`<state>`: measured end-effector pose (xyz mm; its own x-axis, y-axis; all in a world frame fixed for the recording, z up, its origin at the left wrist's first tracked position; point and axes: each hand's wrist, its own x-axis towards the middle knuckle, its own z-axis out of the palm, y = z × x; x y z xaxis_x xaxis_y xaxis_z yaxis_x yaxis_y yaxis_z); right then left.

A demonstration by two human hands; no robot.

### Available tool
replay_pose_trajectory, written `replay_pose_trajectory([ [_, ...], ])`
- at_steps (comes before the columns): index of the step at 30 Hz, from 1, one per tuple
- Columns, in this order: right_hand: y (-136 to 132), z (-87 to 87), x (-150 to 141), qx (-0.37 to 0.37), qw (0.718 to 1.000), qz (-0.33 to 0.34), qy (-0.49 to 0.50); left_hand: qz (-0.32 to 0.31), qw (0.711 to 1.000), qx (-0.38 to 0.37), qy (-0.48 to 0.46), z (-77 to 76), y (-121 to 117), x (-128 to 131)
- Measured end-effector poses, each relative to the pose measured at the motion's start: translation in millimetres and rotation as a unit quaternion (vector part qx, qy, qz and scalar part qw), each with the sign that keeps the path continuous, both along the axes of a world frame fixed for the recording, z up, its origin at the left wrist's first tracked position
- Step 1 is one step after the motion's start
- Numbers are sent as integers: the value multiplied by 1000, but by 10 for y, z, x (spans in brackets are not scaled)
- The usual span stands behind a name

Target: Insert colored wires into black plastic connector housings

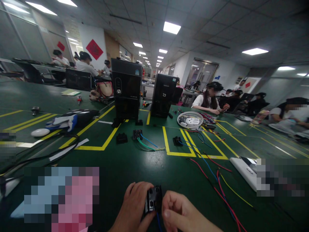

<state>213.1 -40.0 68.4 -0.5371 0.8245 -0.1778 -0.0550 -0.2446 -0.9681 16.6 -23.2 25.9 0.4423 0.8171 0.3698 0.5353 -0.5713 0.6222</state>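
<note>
Near the front edge of the view, my left hand [135, 204] grips a black terminal block [154, 197], with the thumb below and the fingers along its left side. A blue wire [158, 219] runs down from the block's lower end. Just right of the block is my right hand [180, 207], its fingers curled and the thumb pressed to them. Whatever those fingers may hold is hidden. Farther up the table lie a black block with green and blue wires [137, 134], another black block with a blue wire [177, 140] and a black block without visible wires [121, 138].
Loose red wires [212, 183] and a yellow-green wire [235, 190] lie to the right. Two black computer towers [126, 93] stand behind, beside a white basket [190, 120]. Black cables [70, 141] lie left. A person [210, 100] sits across the table.
</note>
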Motion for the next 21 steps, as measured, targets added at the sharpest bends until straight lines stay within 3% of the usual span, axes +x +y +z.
replay_pose_trajectory([
  [6,-5,11,49,68,988,15,-140,4,1000,15,-5,-71,20,-9],
  [10,22,-112,61,187,951,9,-245,5,1000,28,-2,-135,40,-8],
  [12,34,-132,49,213,931,-6,-295,3,999,32,2,-162,45,-8],
  [16,65,-133,31,214,914,15,-346,11,999,40,15,-185,45,-18],
  [21,7,-117,82,156,924,131,-325,-10,998,38,42,-157,77,-53],
])
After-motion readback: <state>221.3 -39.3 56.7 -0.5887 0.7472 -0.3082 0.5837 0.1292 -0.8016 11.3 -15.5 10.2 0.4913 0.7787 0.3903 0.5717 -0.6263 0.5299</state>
